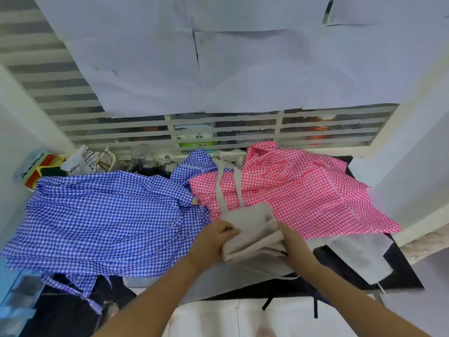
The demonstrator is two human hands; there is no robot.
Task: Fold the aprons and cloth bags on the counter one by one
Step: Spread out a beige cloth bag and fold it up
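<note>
At the counter's near middle, beige cloth bag [250, 229] partly folded into a thick wad, held between 2 hands just above the counter edge, overlapping the lower corner of the pink apron. Left hand [213, 235] grips the bag's left edge, fingers curled tight together round the folded layers. Right hand [292, 242] grips the right side, thumb along the cloth, other fingers buried in the folds, so cannot tell if spread or together. Bag's 2 straps [220, 190] run away from the person, lying over the pink apron. Blue gingham apron [104, 215] spread rumpled on the left, its ties hanging off the near edge. Pink gingham apron [303, 190] rumpled on the right, touching the blue one at the middle. White cloth [359, 254] lies partly under the pink apron's near corner on the dark counter [401, 271]. Sponges [46, 166] and glassware [141, 154] at back left. Paper sheets [218, 57] cover the louvred window [218, 132] behind
</note>
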